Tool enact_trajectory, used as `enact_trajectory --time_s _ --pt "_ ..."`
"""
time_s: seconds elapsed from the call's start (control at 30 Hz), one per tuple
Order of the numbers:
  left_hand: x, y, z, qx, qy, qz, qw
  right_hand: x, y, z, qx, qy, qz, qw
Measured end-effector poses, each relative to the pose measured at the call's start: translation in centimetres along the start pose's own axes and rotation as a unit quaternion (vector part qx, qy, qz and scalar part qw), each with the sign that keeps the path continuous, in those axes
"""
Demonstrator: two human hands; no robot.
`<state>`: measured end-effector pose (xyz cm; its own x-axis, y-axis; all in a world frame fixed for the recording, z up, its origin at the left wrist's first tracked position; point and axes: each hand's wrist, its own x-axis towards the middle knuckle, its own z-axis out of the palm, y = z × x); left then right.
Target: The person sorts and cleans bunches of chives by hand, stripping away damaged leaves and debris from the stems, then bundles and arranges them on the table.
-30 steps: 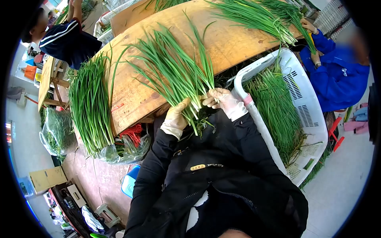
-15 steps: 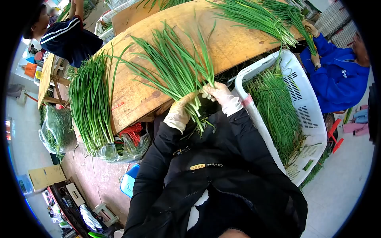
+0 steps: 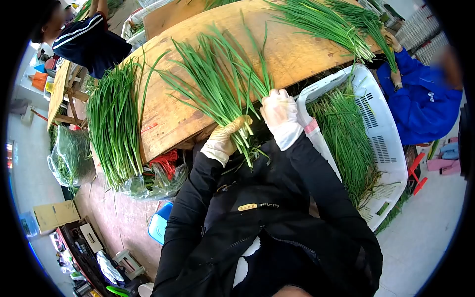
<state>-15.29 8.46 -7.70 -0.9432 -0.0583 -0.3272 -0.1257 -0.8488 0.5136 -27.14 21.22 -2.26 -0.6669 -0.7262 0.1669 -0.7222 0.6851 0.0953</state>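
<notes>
My left hand (image 3: 223,137), in a pale glove, is wrapped round the lower stalks of a bunch of green chives (image 3: 210,81). The leaves fan out over the wooden table's near edge, and the pale cut ends point down toward my lap. Just right of the bunch, my right hand (image 3: 278,110), gloved too, is closed with its back to me. A few chive leaves (image 3: 258,81) run up from its curled fingers, which hide the lower stalks. Limp trimmings hang below the bunch, against my dark apron.
A white plastic crate (image 3: 381,143) full of chives stands at my right. On the wooden table (image 3: 170,106) lie a large chive pile (image 3: 116,123) at left and more chives (image 3: 326,24) at the far right. A co-worker in blue (image 3: 415,106) handles chives; another person (image 3: 89,42) is at upper left.
My right hand has moved up and slightly right, away from the left hand, and has turned its back toward me. My left hand keeps its hold on the bunch.
</notes>
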Motion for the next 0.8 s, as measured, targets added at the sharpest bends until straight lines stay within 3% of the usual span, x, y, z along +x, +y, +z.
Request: enact_trajectory --time_s 0.13,0.2,0.23,0.27,0.3,0.33,0.37,0.4,0.47,0.53,0.6,0.67,0.7,0.73,0.77,0.8 --pt "0.4 -0.2 -0.6 -0.004 0.013 -0.001 1.0 1.2 0.6 0.6 -0.023 -0.001 0.006 1.0" --pt "0.4 -0.2 -0.6 -0.036 -0.013 0.003 0.999 1.0 1.1 -1.4 0.079 0.021 0.038 0.996" --pt "0.4 0.1 -0.7 -0.059 -0.026 -0.018 0.998 1.0 2.2 -0.9 0.136 0.056 0.009 0.989" --pt "0.4 0.3 -0.6 -0.082 -0.039 -0.04 0.995 0.5 2.7 -1.0 0.246 0.084 0.021 0.965" --pt "-0.5 0.8 2.1 -0.058 0.038 0.002 0.998 -0.2 3.3 -1.9 0.326 0.067 0.038 0.942" --pt "-0.2 0.6 0.8 -0.086 -0.056 -0.005 0.995 -1.3 3.9 -3.1 0.404 0.049 0.053 0.912" --pt "-0.4 0.9 0.8 -0.079 -0.074 -0.01 0.994 -2.5 4.3 -4.6 0.485 0.012 0.09 0.87" --pt "-0.7 1.1 0.8 -0.071 -0.09 -0.014 0.993 -4.0 4.5 -5.6 0.561 -0.026 0.124 0.818" --pt "-1.0 1.3 0.4 -0.058 -0.078 -0.018 0.995 -7.6 4.9 -5.9 0.727 -0.06 0.098 0.677" --pt "-0.6 1.0 -0.8 -0.082 -0.093 -0.029 0.992 -11.1 5.2 -5.5 0.707 -0.209 0.036 0.675" --pt "-0.7 1.2 -0.4 -0.015 -0.054 0.001 0.998 -13.8 5.6 -3.8 0.47 -0.395 -0.151 0.774" --pt "-0.8 1.3 0.1 0.0 -0.036 0.005 0.999 -15.6 5.6 -1.6 0.228 -0.646 -0.257 0.682" --pt "-0.5 1.0 -0.3 0.002 -0.019 0.0 1.0 -15.0 6.1 -2.7 0.126 -0.571 -0.159 0.796" --pt "-0.2 0.7 -0.8 0.003 -0.002 -0.007 1.0 -14.6 8.0 -2.0 0.251 -0.415 -0.139 0.863" --pt "0.2 0.2 -1.2 -0.014 -0.012 0.005 1.0 -13.5 8.6 -1.6 0.401 -0.24 -0.104 0.878" --pt "0.3 0.2 -0.5 0.016 -0.017 0.032 0.999 -11.8 9.0 -0.8 0.594 -0.197 0.096 0.774"
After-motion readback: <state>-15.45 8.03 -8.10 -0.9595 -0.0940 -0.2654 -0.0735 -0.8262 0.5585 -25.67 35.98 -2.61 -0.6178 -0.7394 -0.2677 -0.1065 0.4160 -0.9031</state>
